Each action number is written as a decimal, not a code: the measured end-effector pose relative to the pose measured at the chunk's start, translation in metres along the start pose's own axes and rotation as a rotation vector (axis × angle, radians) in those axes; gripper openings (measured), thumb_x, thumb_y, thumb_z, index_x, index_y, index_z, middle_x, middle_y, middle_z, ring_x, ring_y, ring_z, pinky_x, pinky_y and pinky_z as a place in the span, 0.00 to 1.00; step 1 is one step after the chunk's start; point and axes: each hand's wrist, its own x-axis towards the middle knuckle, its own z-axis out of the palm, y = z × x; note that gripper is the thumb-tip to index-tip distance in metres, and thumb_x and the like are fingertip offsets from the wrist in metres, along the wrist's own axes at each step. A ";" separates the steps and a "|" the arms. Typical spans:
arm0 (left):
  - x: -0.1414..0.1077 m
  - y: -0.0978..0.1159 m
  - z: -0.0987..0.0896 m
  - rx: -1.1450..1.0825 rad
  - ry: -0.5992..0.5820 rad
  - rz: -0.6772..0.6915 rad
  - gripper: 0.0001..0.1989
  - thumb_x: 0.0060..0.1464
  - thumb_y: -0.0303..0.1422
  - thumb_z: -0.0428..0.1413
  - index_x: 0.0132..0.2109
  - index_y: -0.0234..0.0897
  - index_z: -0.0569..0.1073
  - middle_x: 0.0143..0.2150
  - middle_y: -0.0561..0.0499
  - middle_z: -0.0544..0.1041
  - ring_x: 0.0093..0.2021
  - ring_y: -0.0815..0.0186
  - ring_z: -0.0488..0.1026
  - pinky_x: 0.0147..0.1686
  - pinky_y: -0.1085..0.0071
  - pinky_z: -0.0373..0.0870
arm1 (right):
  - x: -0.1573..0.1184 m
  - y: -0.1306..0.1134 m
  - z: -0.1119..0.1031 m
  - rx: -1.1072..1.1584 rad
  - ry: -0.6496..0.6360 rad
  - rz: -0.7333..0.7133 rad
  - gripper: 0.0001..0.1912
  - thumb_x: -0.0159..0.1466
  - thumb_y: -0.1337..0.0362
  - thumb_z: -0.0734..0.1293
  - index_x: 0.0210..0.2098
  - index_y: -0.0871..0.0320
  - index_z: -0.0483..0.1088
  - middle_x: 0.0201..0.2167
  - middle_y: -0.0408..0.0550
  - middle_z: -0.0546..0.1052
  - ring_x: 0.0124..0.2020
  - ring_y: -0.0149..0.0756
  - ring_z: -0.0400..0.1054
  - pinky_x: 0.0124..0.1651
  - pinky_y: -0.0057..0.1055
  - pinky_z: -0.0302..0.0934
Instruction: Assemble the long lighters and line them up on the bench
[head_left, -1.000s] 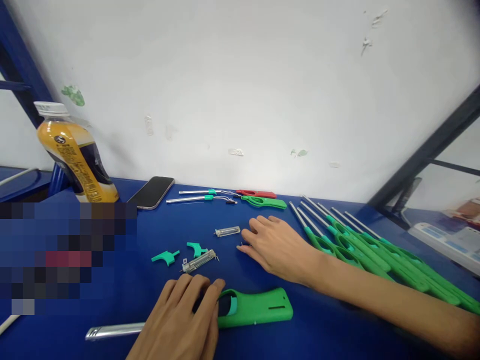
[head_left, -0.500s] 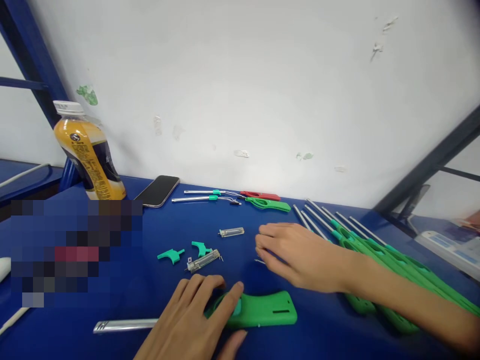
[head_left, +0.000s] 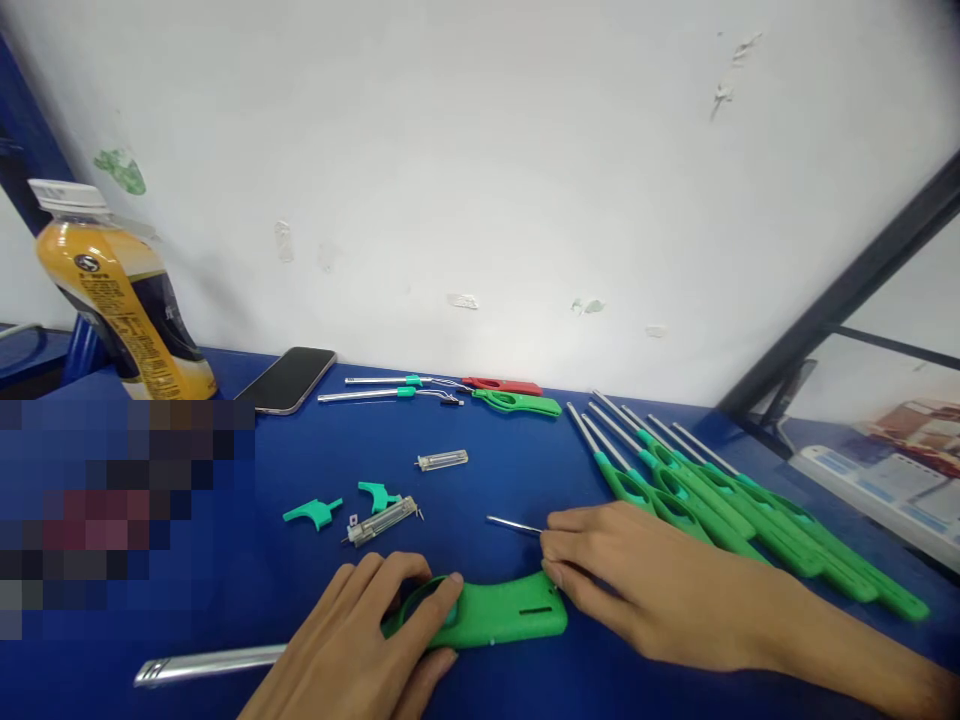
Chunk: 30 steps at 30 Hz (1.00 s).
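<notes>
"What do the hands grip?"

"On a blue table (head_left: pixel 517 460), the left hand (head_left: pixel 356 640) clasps a green lighter (head_left: pixel 502 612); the right hand (head_left: pixel 637 580), fingers closed around a slim metal rod (head_left: pixel 514 524), meets its handle end."

"Beyond?"

"Clear cartridges (head_left: pixel 381 521), teal trigger pieces (head_left: pixel 315 513); assorted lighters (head_left: pixel 712 500) at right."
</notes>
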 end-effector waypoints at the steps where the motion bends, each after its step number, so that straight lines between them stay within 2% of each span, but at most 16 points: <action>1: 0.000 0.000 0.000 0.001 0.000 -0.004 0.19 0.75 0.33 0.50 0.68 0.45 0.71 0.52 0.47 0.79 0.45 0.60 0.81 0.44 0.64 0.84 | 0.001 0.000 0.000 0.009 -0.002 -0.004 0.16 0.81 0.63 0.56 0.37 0.53 0.68 0.37 0.42 0.76 0.38 0.37 0.72 0.44 0.35 0.63; 11: -0.001 0.002 -0.002 0.000 0.003 -0.023 0.19 0.75 0.34 0.49 0.67 0.47 0.72 0.53 0.48 0.80 0.46 0.60 0.82 0.46 0.65 0.84 | 0.002 -0.003 0.003 -0.013 0.022 0.003 0.14 0.80 0.63 0.59 0.37 0.54 0.69 0.36 0.43 0.77 0.37 0.38 0.73 0.42 0.36 0.61; 17: 0.000 0.002 -0.001 0.019 0.012 -0.023 0.18 0.76 0.34 0.48 0.67 0.46 0.71 0.52 0.47 0.80 0.46 0.59 0.82 0.44 0.63 0.84 | -0.001 -0.002 0.008 -0.004 0.017 0.042 0.15 0.81 0.61 0.58 0.38 0.53 0.69 0.38 0.43 0.78 0.41 0.40 0.75 0.42 0.36 0.59; 20: 0.003 0.003 -0.002 0.066 0.021 0.001 0.19 0.75 0.31 0.48 0.67 0.44 0.72 0.56 0.45 0.80 0.50 0.56 0.82 0.46 0.59 0.84 | -0.003 -0.001 0.010 0.025 0.030 0.063 0.15 0.81 0.60 0.58 0.39 0.52 0.68 0.38 0.42 0.77 0.40 0.40 0.75 0.41 0.36 0.58; 23: 0.011 0.011 0.002 0.122 -0.013 0.071 0.20 0.75 0.30 0.48 0.69 0.42 0.70 0.63 0.43 0.78 0.59 0.53 0.79 0.52 0.56 0.82 | -0.004 0.000 0.013 0.045 0.033 0.067 0.15 0.81 0.59 0.58 0.38 0.52 0.67 0.37 0.41 0.77 0.39 0.40 0.74 0.40 0.36 0.56; 25: 0.018 0.022 0.010 0.119 -0.047 0.132 0.20 0.76 0.30 0.46 0.69 0.43 0.71 0.64 0.46 0.79 0.60 0.54 0.79 0.55 0.56 0.80 | -0.005 0.001 0.015 0.057 0.040 0.065 0.15 0.82 0.59 0.57 0.38 0.52 0.66 0.36 0.40 0.76 0.39 0.40 0.73 0.40 0.35 0.56; 27: 0.025 0.034 0.020 0.102 -0.020 0.182 0.20 0.77 0.28 0.43 0.67 0.42 0.72 0.62 0.49 0.80 0.60 0.56 0.79 0.55 0.57 0.79 | -0.005 0.002 0.017 0.069 0.050 0.059 0.16 0.82 0.59 0.57 0.37 0.52 0.65 0.35 0.40 0.75 0.39 0.39 0.72 0.40 0.34 0.55; 30: 0.033 0.047 0.030 0.041 0.055 0.162 0.20 0.79 0.28 0.41 0.62 0.42 0.75 0.57 0.49 0.83 0.56 0.58 0.81 0.53 0.58 0.77 | -0.006 0.005 0.020 0.074 0.058 0.053 0.16 0.82 0.59 0.56 0.36 0.51 0.63 0.34 0.39 0.74 0.37 0.38 0.71 0.38 0.34 0.53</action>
